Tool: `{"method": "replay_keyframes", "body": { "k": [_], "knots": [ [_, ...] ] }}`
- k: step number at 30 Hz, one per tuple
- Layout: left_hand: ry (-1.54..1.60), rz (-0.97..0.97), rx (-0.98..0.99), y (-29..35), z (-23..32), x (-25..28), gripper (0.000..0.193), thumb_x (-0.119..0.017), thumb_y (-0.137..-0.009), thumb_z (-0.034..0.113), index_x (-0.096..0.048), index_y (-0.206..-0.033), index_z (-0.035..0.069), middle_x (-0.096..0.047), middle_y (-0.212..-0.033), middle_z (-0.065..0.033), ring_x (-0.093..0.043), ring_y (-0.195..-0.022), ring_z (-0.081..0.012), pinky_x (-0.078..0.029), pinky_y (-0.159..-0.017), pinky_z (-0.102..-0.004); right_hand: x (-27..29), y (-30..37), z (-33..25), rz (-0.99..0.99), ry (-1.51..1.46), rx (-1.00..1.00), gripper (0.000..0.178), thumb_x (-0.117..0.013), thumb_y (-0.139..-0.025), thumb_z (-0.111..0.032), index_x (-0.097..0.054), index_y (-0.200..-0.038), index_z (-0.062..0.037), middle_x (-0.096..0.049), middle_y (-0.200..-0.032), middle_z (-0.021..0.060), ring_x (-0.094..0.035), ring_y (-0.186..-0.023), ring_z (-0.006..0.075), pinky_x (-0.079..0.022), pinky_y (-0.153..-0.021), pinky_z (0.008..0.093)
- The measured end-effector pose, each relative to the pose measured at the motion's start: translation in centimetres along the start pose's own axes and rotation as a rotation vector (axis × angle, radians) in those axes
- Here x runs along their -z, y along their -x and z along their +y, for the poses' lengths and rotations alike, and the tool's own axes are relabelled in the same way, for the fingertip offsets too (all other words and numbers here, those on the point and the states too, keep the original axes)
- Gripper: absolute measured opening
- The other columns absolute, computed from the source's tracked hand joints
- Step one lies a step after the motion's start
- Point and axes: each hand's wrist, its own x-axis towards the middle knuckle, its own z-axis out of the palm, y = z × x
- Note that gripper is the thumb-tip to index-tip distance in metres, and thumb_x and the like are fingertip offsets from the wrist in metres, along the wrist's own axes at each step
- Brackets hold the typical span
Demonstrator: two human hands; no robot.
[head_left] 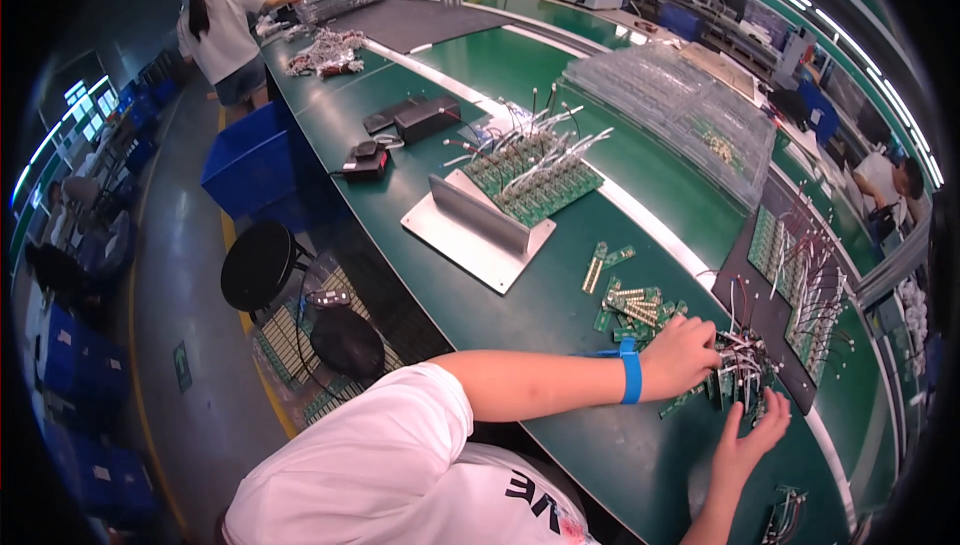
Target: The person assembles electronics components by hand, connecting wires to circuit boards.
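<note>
My left hand (pixel 683 353), with a blue strap (pixel 631 371) on its wrist, has its fingers curled at the near side of a bunch of wired circuit boards (pixel 742 355). What its fingertips pinch is hidden. Just below the bunch is my right hand (pixel 752 437), its thumb and fingers spread apart at the wires' lower edge. Red, black and white wires stick up from the bunch in a tangle. Beside my left hand lies a loose pile of small narrow green boards (pixel 635 307) with gold pads.
A metal plate with an upright fin (pixel 480 220) stands left of the pile. Behind it are wired board panels (pixel 535 170); more panels (pixel 800 290) rest on the right. Clear plastic trays (pixel 675 110) are stacked beyond. A stool (pixel 258 267) and blue bin (pixel 258 160) stand left; a person (pixel 220 30) works far off.
</note>
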Motion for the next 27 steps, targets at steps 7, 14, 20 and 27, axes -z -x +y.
{"method": "replay_keyframes", "body": {
  "k": [7, 14, 20, 27],
  "knots": [
    [0.753, -0.118, 0.284, -0.1, 2.3, 0.6, 0.024, -0.063, -0.084, 0.016, -0.061, -0.103, 0.002, -0.064, -0.096, -0.0119, -0.062, -0.088, -0.0259, -0.049, -0.078, -0.0333, -2.5, 0.9, -3.4, -0.38, -1.568, -0.72, 0.035, -0.045, -0.098, -0.024, -0.045, -0.123, 0.001, -0.055, -0.108, 0.0107, -0.056, -0.093, 0.0187, -0.046, -0.078, 0.0298],
    [0.997, -0.341, 0.373, 0.2, 1.5, 1.6, 0.025, -0.067, -0.082, 0.017, -0.062, -0.101, 0.002, -0.064, -0.09, -0.0066, -0.06, -0.082, -0.0147, -0.049, -0.075, -0.0294, -0.4, 0.2, -0.7, -0.512, -0.992, -0.318, 0.023, -0.054, -0.093, -0.019, -0.061, -0.094, 0.0023, -0.051, -0.074, 0.0064, -0.051, -0.067, 0.0166, -0.04, -0.055, 0.0278],
    [0.894, -0.428, 0.182, 0.4, 0.0, 2.5, 0.021, -0.067, -0.08, 0.016, -0.062, -0.095, 0.001, -0.06, -0.087, -0.0066, -0.058, -0.074, -0.0153, -0.049, -0.07, -0.0287, 1.2, -0.7, -2.4, -0.404, -0.483, -0.055, 0.011, -0.061, -0.082, -0.007, -0.06, -0.089, 0.0017, -0.044, -0.076, 0.0093, -0.047, -0.067, 0.0203, -0.037, -0.057, 0.0303],
    [0.812, -0.728, 0.05, 1.1, 0.4, 3.2, 0.02, -0.066, -0.077, 0.013, -0.053, -0.085, 0.001, -0.056, -0.08, -0.0078, -0.056, -0.067, -0.0175, -0.046, -0.058, -0.0319, 2.2, 0.1, -2.1, -0.601, -0.388, 0.152, 0.02, -0.065, -0.075, -0.005, -0.058, -0.092, 0.0009, -0.042, -0.08, 0.0122, -0.047, -0.07, 0.0268, -0.039, -0.061, 0.0346]
  ]
}}
